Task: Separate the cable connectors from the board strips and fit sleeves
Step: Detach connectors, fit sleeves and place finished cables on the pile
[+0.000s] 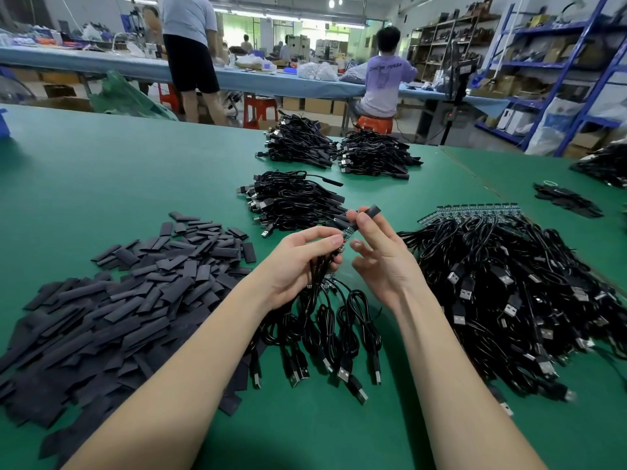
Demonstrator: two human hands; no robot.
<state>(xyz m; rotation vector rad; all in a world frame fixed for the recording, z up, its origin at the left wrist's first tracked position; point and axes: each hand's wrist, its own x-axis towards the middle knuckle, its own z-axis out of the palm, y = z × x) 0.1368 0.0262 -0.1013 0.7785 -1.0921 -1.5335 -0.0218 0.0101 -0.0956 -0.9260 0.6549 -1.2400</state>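
Hiding board, perhaps: left hand

We see our left hand and right hand bare, both forearms uncovered, no sleeves, gloves or rings.
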